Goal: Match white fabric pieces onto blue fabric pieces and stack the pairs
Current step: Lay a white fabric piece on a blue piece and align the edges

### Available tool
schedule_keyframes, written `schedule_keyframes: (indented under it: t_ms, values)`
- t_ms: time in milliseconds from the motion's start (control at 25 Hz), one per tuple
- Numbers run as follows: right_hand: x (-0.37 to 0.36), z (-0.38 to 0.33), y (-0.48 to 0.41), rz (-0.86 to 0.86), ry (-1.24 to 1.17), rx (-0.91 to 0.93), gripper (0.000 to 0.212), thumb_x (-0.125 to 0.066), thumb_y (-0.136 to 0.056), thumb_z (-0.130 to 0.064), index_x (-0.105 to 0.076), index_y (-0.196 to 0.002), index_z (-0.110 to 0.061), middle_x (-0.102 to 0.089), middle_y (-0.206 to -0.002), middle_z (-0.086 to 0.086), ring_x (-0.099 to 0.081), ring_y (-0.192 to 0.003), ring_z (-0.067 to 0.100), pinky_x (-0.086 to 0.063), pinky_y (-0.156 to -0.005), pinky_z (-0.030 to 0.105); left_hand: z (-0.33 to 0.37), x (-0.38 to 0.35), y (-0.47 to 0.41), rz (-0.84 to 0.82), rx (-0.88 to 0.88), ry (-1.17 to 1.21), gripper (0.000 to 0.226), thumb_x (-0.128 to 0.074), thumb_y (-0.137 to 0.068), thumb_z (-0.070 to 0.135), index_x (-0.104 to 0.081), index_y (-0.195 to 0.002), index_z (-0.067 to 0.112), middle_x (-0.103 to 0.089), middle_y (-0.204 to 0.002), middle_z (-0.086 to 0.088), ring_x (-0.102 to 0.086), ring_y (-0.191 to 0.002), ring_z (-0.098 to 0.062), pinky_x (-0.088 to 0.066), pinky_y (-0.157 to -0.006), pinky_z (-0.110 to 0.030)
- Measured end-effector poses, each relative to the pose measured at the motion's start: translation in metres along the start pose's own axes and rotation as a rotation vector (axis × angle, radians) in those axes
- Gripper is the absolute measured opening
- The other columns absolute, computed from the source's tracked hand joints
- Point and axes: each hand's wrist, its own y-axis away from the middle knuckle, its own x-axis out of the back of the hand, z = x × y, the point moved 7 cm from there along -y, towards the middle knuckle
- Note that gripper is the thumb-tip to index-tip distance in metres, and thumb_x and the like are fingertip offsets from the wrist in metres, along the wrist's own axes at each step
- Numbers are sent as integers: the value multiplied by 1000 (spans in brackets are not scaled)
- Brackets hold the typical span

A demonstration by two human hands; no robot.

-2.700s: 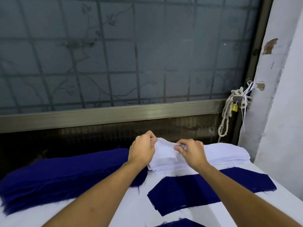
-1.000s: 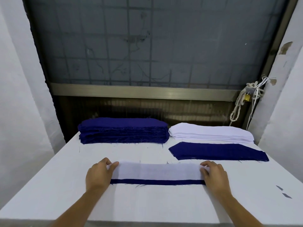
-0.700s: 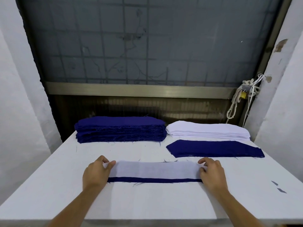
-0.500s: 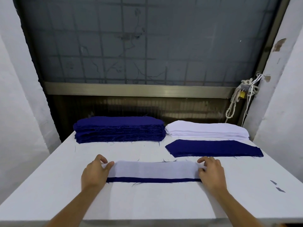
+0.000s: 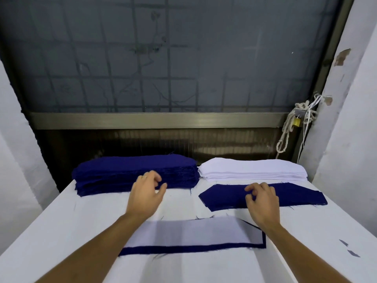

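A white fabric piece [image 5: 187, 232] lies on a blue fabric piece [image 5: 183, 248] near the table's front, with a blue strip showing along the near and right edges. A single blue piece [image 5: 226, 196] lies further back on the right. My right hand [image 5: 262, 199] hovers over it, fingers curled and empty. My left hand [image 5: 145, 193] is above the table just in front of the blue fabric stack [image 5: 130, 170], fingers apart and empty. The white fabric stack [image 5: 253, 169] sits at the back right.
The white table [image 5: 71, 231] ends at a dark window sill behind the stacks. White walls stand close on both sides. A rope with a padlock [image 5: 296, 122] hangs at the back right. Two small fabric scraps [image 5: 348, 248] lie near the right edge.
Both hands let go of the ends of the white-on-blue pair and moved forward. The left went toward the blue stack, the right over the single blue piece.
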Motion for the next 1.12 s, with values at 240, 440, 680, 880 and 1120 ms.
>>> schedule_keyframes:
  t_ms: [240,440,680,880,1120]
  values:
    - [-17,2,-78,-53,76,15,15,-57,-98,-20,-67,-109,-25,-63,-109,-3,-51,-105,14,-51,-91,36,79,-75,-86,-188,-77,-12,12,-59,-99,39,-62,-100,28,-62,-90,13,-58,-90,-9,-55,-78,-34]
    - [-49,18,-132,-131,132,29,17,-56,-100,-27,-65,-115,-25,-64,-118,-3,-53,-109,12,-50,-95,33,111,-153,-137,-336,-106,-81,22,-54,-102,34,-69,-112,20,-70,-101,5,-65,-92,-16,-59,-81,-38]
    - [-82,22,-164,-187,172,64,24,-54,-101,-35,-61,-123,-26,-58,-129,-5,-53,-117,13,-48,-101,31,119,-219,-162,-467,-79,-273,27,-54,-103,34,-68,-107,11,-70,-107,-7,-66,-95,-25,-58,-79,-38]
    - [-96,23,-174,-177,240,75,24,-54,-100,-40,-61,-121,-30,-53,-133,-7,-49,-120,13,-44,-102,29,111,-227,-172,-413,22,-215,22,-70,-94,36,-70,-100,14,-72,-101,-5,-69,-90,-23,-60,-78,-37]
    - [-105,23,-176,-177,275,65,28,-56,-99,-40,-56,-126,-32,-50,-136,-7,-46,-122,13,-41,-103,30,109,-230,-172,-511,110,-3,19,-75,-91,25,-69,-105,15,-67,-109,-3,-66,-98,-24,-57,-80,-36]
